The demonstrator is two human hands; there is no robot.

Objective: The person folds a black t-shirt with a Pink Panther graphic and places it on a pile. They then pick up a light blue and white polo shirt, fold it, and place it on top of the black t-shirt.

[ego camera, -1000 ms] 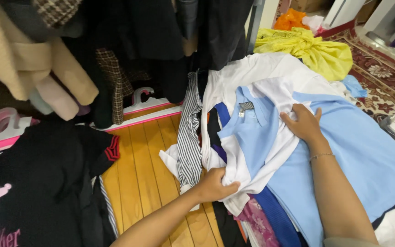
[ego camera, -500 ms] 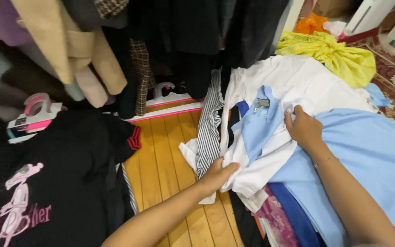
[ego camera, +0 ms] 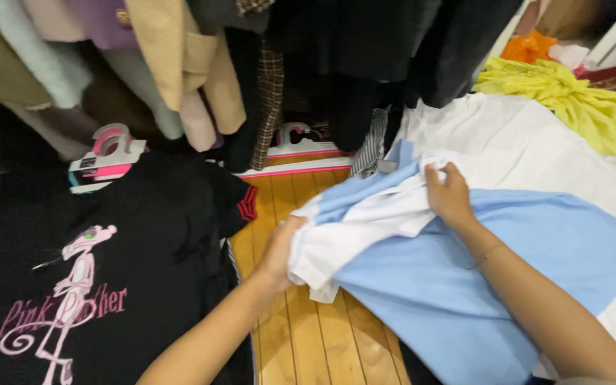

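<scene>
Landmark: the light blue and white shirt point(ego camera: 422, 285), spread over the wooden floor point(ego camera: 301, 335) and over a heap of other clothes.

Left hand: the left hand point(ego camera: 279, 249) is at the shirt's near-left edge, fingers closed on the white folded part there (the fingertips are tucked behind the cloth, so how deep the hold goes cannot be told).

Right hand: the right hand point(ego camera: 450, 196) is clenched on a bunch of white cloth close to the shirt's collar, at its upper middle.

Left of the shirt: a black T-shirt point(ego camera: 108, 264) with a pink cartoon print lies flat, just beside it across a strip of bare floor.

Beyond the shirt: pink and white hangers point(ego camera: 301, 146) lie on the floor, and hanging coats point(ego camera: 180, 64) and dark garments droop above them.

Upper right of the shirt: a white garment point(ego camera: 522, 142) lies under and against it, with a yellow garment point(ego camera: 572, 93) farther off.

Risk, as a judgement: the two holds are on separate bunches, so an uneven pull could twist the shirt or spill its fold open. The white garment beneath touches it and might be dragged along, and a loose edge could catch a hanger.
</scene>
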